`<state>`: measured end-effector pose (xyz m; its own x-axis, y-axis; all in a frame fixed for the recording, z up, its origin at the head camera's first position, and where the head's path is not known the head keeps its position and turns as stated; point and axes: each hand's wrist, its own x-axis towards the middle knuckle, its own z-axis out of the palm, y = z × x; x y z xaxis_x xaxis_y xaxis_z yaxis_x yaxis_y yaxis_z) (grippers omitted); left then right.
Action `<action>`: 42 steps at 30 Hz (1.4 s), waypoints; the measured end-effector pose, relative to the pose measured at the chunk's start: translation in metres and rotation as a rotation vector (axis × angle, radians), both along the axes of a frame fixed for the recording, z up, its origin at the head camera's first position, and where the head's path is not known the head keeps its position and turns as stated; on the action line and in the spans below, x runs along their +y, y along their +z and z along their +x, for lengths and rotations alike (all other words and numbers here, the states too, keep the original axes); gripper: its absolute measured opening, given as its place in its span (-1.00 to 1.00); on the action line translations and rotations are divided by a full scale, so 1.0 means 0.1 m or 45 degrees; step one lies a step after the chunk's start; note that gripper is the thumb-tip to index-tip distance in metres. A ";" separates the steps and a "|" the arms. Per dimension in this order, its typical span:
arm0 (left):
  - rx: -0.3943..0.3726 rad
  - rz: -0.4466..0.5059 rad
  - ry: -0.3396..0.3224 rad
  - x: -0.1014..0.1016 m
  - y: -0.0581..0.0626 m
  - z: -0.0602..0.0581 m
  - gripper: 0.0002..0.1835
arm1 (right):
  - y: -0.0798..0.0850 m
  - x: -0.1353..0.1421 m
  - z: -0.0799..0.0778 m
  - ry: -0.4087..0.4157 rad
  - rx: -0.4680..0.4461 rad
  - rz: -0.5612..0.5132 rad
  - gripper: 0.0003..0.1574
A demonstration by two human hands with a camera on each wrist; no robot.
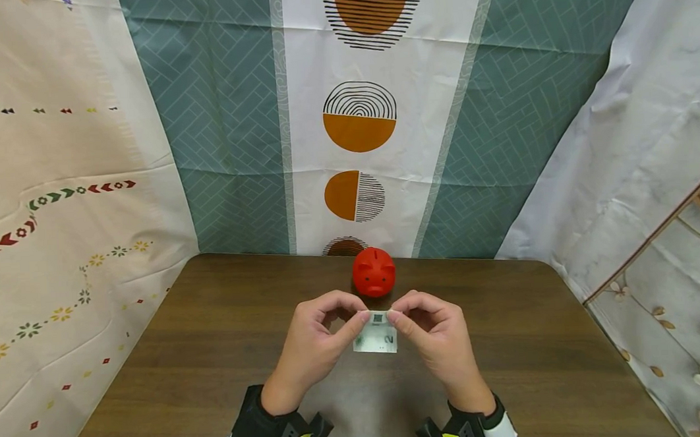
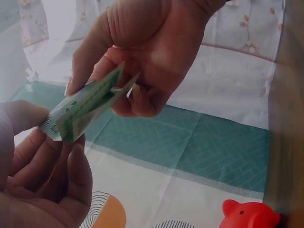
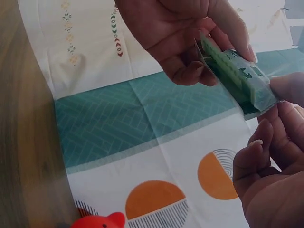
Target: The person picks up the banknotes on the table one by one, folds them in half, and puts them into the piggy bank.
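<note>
Left hand (image 1: pixel 309 349) and right hand (image 1: pixel 444 345) pinch a folded banknote (image 1: pixel 375 340). Banknote held just in front of piggy bank (image 1: pixel 374 272).

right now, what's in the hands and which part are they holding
A folded green paper note, held at its far edge in the head view: the left hand pinches the left corner, the right hand the right corner.

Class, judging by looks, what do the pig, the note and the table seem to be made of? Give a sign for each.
Pig: probably plastic or vinyl; smooth, evenly red, with moulded-looking ears.
Note: thin, smooth-looking printed paper, or perhaps polymer; it folds into flat layers.
Table: wood or wood-look laminate; brown, streaky grain with a soft sheen.
</note>
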<state>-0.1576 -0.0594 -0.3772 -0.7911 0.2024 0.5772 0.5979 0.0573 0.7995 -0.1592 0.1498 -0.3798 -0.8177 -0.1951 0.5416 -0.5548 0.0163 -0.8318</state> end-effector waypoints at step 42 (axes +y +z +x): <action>0.044 0.071 -0.013 0.11 -0.06 0.01 -0.92 | -0.04 -0.12 0.02 0.033 0.090 0.012 -0.83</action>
<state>-0.1568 -0.0485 -0.3830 -0.7685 0.1768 0.6149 0.6257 0.0069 0.7800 -0.1572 0.1381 -0.3837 -0.7722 -0.2207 0.5958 -0.6124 0.0090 -0.7905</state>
